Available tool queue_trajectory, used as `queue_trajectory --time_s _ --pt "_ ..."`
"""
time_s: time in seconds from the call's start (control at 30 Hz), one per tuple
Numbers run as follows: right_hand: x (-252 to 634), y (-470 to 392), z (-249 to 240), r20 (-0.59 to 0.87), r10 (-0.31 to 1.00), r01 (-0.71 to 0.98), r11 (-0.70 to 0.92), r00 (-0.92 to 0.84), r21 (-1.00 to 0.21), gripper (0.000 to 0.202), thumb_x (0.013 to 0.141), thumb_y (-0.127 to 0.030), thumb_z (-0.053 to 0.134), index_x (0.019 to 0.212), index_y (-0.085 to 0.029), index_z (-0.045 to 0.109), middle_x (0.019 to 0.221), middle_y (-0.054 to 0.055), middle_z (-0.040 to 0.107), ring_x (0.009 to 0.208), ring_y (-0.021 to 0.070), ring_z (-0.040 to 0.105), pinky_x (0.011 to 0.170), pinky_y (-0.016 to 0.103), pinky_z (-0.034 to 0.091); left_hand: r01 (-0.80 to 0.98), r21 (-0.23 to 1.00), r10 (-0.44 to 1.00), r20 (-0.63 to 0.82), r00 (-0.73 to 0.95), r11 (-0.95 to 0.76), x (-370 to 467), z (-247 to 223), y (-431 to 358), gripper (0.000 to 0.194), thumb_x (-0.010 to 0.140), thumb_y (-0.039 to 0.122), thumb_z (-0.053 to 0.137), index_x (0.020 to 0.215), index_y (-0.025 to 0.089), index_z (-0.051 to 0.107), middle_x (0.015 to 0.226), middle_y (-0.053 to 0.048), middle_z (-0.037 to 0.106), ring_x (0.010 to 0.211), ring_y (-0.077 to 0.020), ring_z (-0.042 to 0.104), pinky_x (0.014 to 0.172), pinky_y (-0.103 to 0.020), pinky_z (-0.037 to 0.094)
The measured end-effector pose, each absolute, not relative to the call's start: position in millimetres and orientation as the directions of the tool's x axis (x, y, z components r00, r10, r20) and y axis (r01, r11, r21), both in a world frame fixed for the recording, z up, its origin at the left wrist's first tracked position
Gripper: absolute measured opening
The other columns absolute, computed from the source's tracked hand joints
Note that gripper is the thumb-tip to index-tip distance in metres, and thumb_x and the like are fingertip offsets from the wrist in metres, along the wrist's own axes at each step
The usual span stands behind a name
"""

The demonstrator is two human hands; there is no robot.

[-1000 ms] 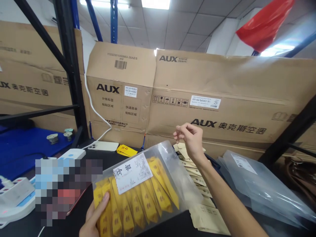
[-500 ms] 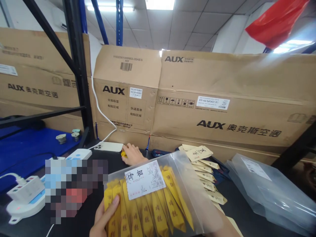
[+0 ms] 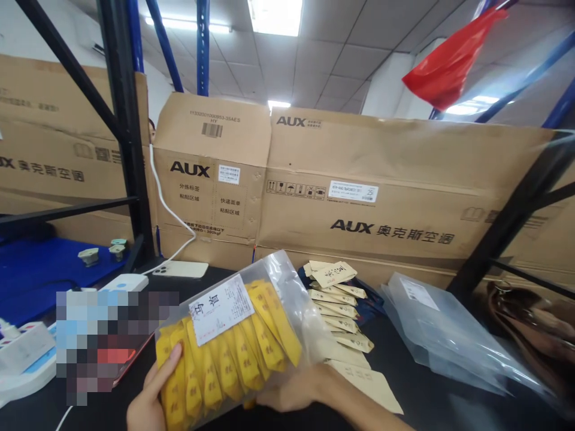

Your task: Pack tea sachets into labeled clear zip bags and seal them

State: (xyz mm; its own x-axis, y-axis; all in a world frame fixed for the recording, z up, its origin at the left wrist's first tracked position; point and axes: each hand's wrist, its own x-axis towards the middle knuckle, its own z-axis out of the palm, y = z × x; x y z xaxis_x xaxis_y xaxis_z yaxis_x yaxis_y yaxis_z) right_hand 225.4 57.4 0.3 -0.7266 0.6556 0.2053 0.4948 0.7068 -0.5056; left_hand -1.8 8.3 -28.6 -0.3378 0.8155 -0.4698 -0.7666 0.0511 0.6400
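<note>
A clear plastic bag (image 3: 287, 287) full of yellow paper packets (image 3: 229, 365) is tilted in front of me. It bears a white label (image 3: 221, 309) with black characters. My left hand (image 3: 155, 389) grips its lower left corner, thumb on the front. Close to the bag's lower edge is my right hand (image 3: 291, 389), blurred and partly behind the plastic. Its fingers are curled at a small yellow piece that looks like another packet (image 3: 250, 404); most of that is hidden.
Beige packets (image 3: 341, 308) lie in a row behind the bag. Flat clear bags (image 3: 449, 335) are stacked to the right, beside a brown leather bag (image 3: 534, 323). A phone (image 3: 182, 269) and power strip (image 3: 31, 365) lie left. Cardboard (image 3: 359, 161) walls off the back.
My right hand has come from beside the phone at the back down to the filled bag's lower edge, with the yellow piece. The filled bag has shifted left and tilted more.
</note>
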Motion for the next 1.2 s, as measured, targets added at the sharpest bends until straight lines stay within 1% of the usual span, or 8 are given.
queue_trajectory --time_s 0.27,0.37,0.47,0.6,0.8,0.93,1.1,1.2 --pt "229 32 -17 0.553 0.685 0.535 0.723 -0.473 -0.438 0.052 0.087 -0.027 0.071 0.138 -0.031 0.069 0.154 0.005 0.065 0.138 0.0346 0.064 0.119 0.046 0.051 -0.760 0.646 0.805 -0.489 -0.335 0.076 -5 -29 9 0.062 0.083 0.036 0.087 0.141 0.023 0.070 0.109 -0.008 0.085 0.101 -0.0342 0.082 0.093 -0.045 0.068" --pt "230 28 -13 0.508 0.704 0.527 0.709 -0.496 -0.468 0.049 0.090 -0.031 0.071 0.139 -0.031 0.069 0.157 0.005 0.062 0.139 0.0339 0.062 0.121 0.045 0.049 -0.749 0.660 0.790 -0.486 -0.373 0.052 -4 -29 9 0.059 0.084 0.034 0.085 0.141 0.022 0.071 0.111 -0.008 0.085 0.101 -0.0342 0.082 0.093 -0.045 0.069" --pt "235 26 -8 0.401 0.699 0.521 0.711 -0.592 -0.472 0.062 0.082 -0.045 0.084 0.140 -0.028 0.069 0.164 0.007 0.055 0.148 0.0367 0.053 0.126 0.045 0.042 -0.765 0.644 0.768 -0.499 -0.401 0.020 -3 -27 9 0.060 0.082 0.032 0.088 0.139 0.023 0.072 0.110 -0.007 0.086 0.101 -0.0340 0.082 0.092 -0.044 0.069" --pt "244 25 -7 0.313 0.700 0.573 0.709 -0.642 -0.411 0.051 0.082 -0.044 0.081 0.130 -0.026 0.075 0.154 0.009 0.064 0.148 0.0385 0.053 0.128 0.048 0.038 -0.789 0.614 0.768 -0.521 -0.374 0.032 -1 -26 7 0.057 0.079 0.034 0.091 0.133 0.024 0.076 0.114 -0.005 0.085 0.105 -0.0350 0.081 0.093 -0.044 0.069" --pt "254 16 9 0.147 0.799 0.708 0.588 -0.583 -0.392 0.054 0.072 -0.030 0.076 0.125 -0.020 0.075 0.139 0.016 0.071 0.126 0.0411 0.067 0.104 0.044 0.058 -0.757 0.652 0.758 -0.511 -0.405 0.035 1 -22 5 0.052 0.081 0.034 0.088 0.131 0.023 0.078 0.115 -0.007 0.085 0.110 -0.0374 0.080 0.092 -0.045 0.069" --pt "273 22 30 0.235 0.824 0.710 0.564 -0.515 -0.422 0.056 0.072 -0.019 0.069 0.128 -0.024 0.073 0.126 0.011 0.075 0.110 0.0342 0.072 0.095 0.044 0.062 -0.763 0.645 0.760 -0.518 -0.392 0.046 3 -11 2 0.043 0.088 0.030 0.080 0.129 0.022 0.079 0.112 -0.005 0.085 0.108 -0.0355 0.080 0.091 -0.042 0.069" --pt "304 43 42 0.699 0.709 0.608 0.596 -0.092 -0.525 0.059 0.081 -0.019 0.069 0.139 -0.028 0.070 0.131 0.011 0.073 0.114 0.0323 0.073 0.094 0.050 0.064 -0.744 0.664 0.740 -0.539 -0.403 0.078 7 -4 1 0.036 0.089 0.029 0.076 0.123 0.020 0.081 0.110 -0.008 0.085 0.108 -0.0370 0.080 0.089 -0.044 0.069" --pt "312 48 43 0.743 0.622 0.388 0.639 0.247 -0.664 0.054 0.081 -0.020 0.069 0.134 -0.030 0.071 0.135 0.008 0.073 0.121 0.0321 0.072 0.094 0.047 0.064 -0.706 0.701 0.773 -0.499 -0.392 0.095 8 -7 0 0.040 0.082 0.032 0.083 0.120 0.020 0.082 0.110 -0.009 0.085 0.111 -0.0403 0.079 0.088 -0.046 0.069"
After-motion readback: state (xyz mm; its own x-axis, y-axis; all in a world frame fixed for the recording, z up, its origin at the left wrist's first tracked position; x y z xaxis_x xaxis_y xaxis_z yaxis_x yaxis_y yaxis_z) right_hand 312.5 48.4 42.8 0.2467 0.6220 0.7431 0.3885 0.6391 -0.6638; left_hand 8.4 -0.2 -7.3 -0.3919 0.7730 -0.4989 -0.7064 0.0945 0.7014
